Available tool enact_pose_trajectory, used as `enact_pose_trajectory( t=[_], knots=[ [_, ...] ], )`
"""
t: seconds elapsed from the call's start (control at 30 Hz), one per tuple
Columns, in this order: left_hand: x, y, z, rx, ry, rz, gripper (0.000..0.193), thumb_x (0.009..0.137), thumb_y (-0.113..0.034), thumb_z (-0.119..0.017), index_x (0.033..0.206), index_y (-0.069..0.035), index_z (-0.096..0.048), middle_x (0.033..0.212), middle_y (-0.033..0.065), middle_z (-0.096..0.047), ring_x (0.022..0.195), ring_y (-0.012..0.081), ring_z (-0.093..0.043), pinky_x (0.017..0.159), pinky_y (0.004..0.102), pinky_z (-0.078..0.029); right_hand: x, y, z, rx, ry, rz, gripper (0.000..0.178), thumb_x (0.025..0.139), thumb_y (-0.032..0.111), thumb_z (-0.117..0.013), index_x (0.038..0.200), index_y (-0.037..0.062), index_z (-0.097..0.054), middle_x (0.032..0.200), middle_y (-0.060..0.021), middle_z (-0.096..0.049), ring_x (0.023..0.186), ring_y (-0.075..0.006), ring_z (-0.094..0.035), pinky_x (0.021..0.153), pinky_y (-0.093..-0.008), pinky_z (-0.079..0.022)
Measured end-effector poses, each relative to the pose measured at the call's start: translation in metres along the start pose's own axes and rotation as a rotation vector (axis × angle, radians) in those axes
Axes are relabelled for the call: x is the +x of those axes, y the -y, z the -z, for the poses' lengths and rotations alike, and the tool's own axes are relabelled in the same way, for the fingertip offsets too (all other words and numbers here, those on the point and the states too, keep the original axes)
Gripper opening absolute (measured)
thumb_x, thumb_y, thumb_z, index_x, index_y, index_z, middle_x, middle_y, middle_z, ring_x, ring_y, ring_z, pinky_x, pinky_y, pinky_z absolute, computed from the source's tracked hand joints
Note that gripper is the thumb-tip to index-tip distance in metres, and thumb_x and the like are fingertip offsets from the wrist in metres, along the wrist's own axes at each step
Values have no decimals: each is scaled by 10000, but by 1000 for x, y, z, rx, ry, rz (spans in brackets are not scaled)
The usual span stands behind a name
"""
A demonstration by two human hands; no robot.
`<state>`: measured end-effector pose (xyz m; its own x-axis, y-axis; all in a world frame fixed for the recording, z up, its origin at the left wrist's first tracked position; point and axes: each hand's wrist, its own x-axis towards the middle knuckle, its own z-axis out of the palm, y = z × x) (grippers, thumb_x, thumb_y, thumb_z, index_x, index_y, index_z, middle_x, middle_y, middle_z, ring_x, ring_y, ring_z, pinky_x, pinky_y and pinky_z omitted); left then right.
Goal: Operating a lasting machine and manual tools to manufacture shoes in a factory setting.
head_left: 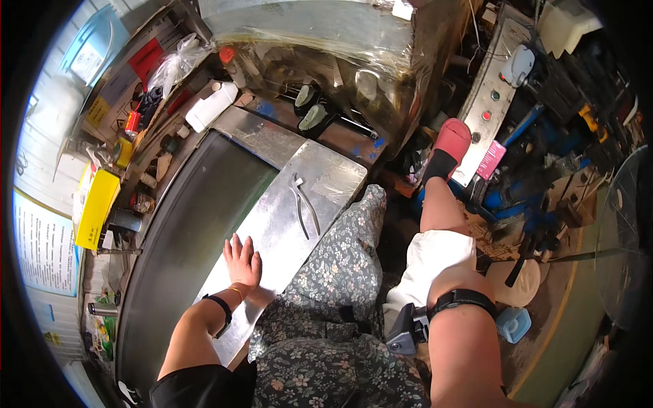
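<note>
My left hand (243, 264) lies flat with fingers spread on a shiny metal plate (333, 166), holding nothing. On that plate, beyond my fingertips, rests a pair of metal pliers (303, 206). My right arm reaches forward to a long control panel (487, 95) with round buttons. A red covering with a black cuff hides my right hand (450, 144), which is at the panel's near edge; its fingers do not show separately. White cloth (435, 266) wraps part of that forearm. Two dark shoe-shaped pieces (313, 117) with pale green insides sit beyond the plate.
A dark belt (197, 197) runs left of the plate. Past it, a cluttered shelf holds a white bottle (211, 107) and a yellow box (98, 209). A film-wrapped machine housing (326, 27) stands ahead. On the right are a light blue container (513, 324) and dark machinery.
</note>
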<state>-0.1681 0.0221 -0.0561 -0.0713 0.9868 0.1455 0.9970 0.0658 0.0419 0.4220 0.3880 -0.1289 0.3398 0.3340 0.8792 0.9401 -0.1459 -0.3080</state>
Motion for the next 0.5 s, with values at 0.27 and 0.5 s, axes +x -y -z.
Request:
enact_pose_trajectory(
  t=[0.27, 0.5],
  knots=[
    [3, 0, 1, -31, 14, 2, 527, 918, -335, -521, 1404, -134, -487, 1530, 253, -302, 1382, 530, -233, 1143, 607, -177, 27, 22, 27, -72, -47, 101, 188, 830, 20, -513, 940, 34, -665, 1010, -152, -670, 968, -282, -635, 880, -354, -504],
    [2, 3, -6, 19, 13, -25, 515, 957, -347, -478, 1429, -140, -472, 1540, 239, -297, 1391, 507, -237, 1150, 574, -197, 20, 18, 28, -32, 174, 19, 216, 858, 48, -504, 973, 54, -687, 1033, -162, -675, 988, -302, -638, 887, -377, -509]
  ],
)
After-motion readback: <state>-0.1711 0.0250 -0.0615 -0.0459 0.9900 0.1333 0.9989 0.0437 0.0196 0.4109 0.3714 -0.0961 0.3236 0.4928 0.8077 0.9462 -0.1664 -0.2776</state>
